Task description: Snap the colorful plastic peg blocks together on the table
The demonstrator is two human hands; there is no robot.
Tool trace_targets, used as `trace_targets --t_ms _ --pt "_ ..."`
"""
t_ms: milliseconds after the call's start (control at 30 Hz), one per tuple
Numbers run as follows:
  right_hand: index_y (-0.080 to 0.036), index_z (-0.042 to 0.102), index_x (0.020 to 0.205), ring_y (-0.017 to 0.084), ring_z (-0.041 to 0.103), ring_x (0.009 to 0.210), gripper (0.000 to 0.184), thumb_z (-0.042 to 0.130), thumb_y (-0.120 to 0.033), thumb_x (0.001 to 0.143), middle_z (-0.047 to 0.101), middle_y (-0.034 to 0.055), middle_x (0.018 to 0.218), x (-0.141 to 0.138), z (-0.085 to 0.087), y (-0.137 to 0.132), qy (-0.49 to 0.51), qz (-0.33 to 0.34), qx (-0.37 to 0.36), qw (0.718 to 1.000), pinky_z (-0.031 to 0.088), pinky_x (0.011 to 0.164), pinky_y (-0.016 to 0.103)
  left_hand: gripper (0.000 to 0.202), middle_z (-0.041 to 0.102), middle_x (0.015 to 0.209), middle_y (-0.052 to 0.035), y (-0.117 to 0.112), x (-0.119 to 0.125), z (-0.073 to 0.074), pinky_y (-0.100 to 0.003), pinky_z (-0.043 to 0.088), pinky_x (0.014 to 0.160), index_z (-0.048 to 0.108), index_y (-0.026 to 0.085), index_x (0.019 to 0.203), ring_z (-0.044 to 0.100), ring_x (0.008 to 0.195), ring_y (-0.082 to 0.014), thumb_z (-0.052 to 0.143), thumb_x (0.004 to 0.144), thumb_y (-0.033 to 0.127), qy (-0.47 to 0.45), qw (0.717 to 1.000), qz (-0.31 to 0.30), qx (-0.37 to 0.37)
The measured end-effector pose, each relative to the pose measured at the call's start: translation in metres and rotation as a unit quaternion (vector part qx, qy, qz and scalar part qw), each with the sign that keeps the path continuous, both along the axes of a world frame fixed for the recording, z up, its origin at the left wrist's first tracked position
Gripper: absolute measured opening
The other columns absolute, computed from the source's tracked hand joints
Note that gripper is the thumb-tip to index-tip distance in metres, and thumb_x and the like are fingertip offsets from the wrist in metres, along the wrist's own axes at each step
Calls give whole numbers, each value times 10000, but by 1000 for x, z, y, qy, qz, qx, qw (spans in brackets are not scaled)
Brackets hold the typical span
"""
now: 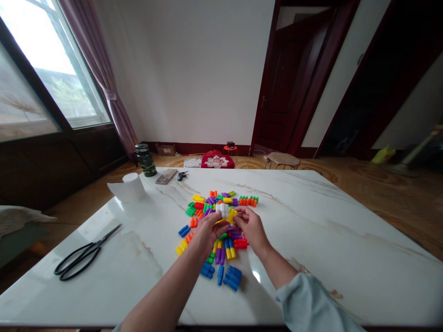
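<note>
Both hands are over a spread of colourful plastic bullet-shaped building blocks (214,230) in the middle of a white marble table (304,258). My left hand (207,230) and my right hand (251,228) grip a small assembly from either side, just above the pile. This assembly has white blocks (222,210) joined to a yellow piece (231,216), and my fingers hide part of it. Blue, orange, purple, green and yellow blocks lie around and below my hands.
Black scissors (86,252) lie on the table's left side. At the far edge stand a paper towel roll (133,188), a camouflage bottle (146,160), a phone (166,176) and keys (182,175). A stool (284,160) stands on the floor beyond.
</note>
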State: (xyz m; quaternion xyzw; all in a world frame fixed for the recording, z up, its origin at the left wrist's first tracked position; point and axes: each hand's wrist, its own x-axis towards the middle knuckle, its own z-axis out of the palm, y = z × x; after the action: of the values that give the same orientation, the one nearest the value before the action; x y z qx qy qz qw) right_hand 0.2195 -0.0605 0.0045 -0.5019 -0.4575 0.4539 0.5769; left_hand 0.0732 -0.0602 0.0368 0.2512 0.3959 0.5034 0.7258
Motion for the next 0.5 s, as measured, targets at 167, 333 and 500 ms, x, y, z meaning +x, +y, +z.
trace_targets --t_ms 167,333,500 --pt "-173 656 921 218 676 682 473 788 -499 604 727 81 850 -2 -3 0 24 -19 -17 999 555 628 349 131 715 940 -119 -4 4 -1 -273 601 773 701 101 843 683 877 -187 640 870 214 35 999 -9 17" --pt "-158 681 965 270 687 858 463 762 -481 644 727 103 903 -1 -8 3 -39 -16 17 999 557 756 394 167 712 962 -125 -3 3 -2 -267 586 764 714 101 885 676 899 -192 614 886 235 65 998 -21 16" --pt "-146 663 1028 255 683 855 462 742 -378 636 727 100 923 2 -8 3 -73 1 23 997 553 761 382 199 710 1003 -123 -3 0 -1 -264 561 717 706 118 945 680 935 -217 636 866 287 115 992 -49 6"
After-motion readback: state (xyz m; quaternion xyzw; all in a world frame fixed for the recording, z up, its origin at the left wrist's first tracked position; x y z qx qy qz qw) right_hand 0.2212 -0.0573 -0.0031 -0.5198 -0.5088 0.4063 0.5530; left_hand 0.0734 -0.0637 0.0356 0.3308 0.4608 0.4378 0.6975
